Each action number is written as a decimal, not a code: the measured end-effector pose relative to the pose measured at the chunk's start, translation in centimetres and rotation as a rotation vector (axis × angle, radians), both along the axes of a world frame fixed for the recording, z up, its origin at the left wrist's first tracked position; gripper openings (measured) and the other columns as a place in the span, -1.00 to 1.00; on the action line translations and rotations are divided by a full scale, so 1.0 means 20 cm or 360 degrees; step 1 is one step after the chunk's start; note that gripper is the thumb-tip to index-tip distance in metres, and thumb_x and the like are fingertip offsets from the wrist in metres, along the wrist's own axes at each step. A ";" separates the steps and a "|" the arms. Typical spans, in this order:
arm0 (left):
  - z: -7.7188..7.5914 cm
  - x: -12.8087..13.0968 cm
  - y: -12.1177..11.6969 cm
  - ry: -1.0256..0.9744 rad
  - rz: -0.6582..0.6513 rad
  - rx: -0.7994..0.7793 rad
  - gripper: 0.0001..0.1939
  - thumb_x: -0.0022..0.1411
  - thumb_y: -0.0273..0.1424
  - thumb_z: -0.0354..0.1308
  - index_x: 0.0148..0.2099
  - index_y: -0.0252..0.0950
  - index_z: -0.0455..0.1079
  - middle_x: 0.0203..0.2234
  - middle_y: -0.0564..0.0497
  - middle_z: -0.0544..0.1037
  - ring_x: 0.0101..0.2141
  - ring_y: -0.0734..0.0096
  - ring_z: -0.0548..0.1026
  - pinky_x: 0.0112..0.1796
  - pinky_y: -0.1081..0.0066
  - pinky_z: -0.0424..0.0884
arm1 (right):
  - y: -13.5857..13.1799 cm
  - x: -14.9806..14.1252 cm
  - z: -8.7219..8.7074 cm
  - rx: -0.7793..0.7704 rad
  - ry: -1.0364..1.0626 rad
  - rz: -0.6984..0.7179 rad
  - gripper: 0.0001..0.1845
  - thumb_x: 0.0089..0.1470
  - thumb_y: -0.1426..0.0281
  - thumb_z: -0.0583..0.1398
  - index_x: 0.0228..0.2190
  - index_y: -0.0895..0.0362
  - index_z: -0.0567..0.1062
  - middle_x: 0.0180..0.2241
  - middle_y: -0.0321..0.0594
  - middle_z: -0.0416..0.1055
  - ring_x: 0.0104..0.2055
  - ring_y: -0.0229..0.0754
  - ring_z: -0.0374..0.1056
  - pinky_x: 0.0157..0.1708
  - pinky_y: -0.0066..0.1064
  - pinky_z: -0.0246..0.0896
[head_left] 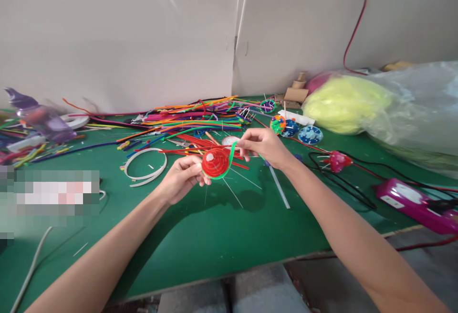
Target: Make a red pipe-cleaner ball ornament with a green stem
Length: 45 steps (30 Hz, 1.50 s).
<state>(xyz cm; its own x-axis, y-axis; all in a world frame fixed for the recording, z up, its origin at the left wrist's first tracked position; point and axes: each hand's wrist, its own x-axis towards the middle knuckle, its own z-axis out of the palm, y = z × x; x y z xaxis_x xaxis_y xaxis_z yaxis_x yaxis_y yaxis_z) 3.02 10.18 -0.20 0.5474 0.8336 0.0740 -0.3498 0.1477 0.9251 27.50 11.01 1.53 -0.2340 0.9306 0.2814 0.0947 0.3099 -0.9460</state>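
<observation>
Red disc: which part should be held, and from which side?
Probably pinch the red disc by its left rim, coming from the left: it is round, and the green strip follows its lower rim, then rises away at the right.

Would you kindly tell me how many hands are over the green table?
2: the left hand holds the red coiled piece at its edge, and the right hand pinches the green strip leading off its rim.

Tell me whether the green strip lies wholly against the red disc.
Partly free: the green strip follows the lower edge of the red disc, but a length leads off it to the right hand.
</observation>
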 end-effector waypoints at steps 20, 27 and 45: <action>-0.02 0.00 -0.02 0.0257 -0.0377 0.0125 -0.75 0.03 -0.25 0.36 -0.46 -0.35 0.51 -0.62 -0.08 0.58 -0.57 0.36 0.56 -0.54 0.51 0.38 | 0.09 0.07 -0.10 -0.0241 -0.0262 0.0190 -0.80 -0.07 0.35 0.33 -0.34 0.17 0.56 -0.45 -0.25 0.48 -0.47 -0.33 0.33 -0.50 -0.48 0.21; 0.00 0.01 -0.04 0.0335 -0.0462 0.0114 -0.76 0.00 -0.25 0.38 -0.45 -0.34 0.51 -0.63 -0.08 0.59 -0.58 0.35 0.56 -0.54 0.50 0.38 | 0.09 0.06 -0.12 -0.0177 -0.0375 0.0068 -0.77 -0.04 0.30 0.31 -0.34 0.19 0.57 -0.49 -0.23 0.49 -0.52 -0.32 0.34 -0.49 -0.44 0.24; -0.02 0.02 -0.04 0.0538 -0.0729 0.0081 -0.76 0.09 -0.29 0.32 -0.41 -0.40 0.47 -0.61 -0.02 0.57 -0.60 0.46 0.53 -0.51 0.51 0.41 | 0.03 0.04 -0.05 0.0061 -0.1010 -0.0451 -0.73 0.06 0.22 0.21 -0.49 0.17 0.53 -0.65 -0.29 0.34 -0.61 -0.33 0.17 -0.54 -0.44 -0.04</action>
<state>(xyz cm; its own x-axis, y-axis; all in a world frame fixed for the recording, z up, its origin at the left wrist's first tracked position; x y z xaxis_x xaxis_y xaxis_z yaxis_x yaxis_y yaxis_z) 3.38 9.45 -0.65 0.8521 0.5058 -0.1346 0.0563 0.1670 0.9843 28.26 11.59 0.62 -0.1138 0.9722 0.2044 0.7080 0.2238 -0.6698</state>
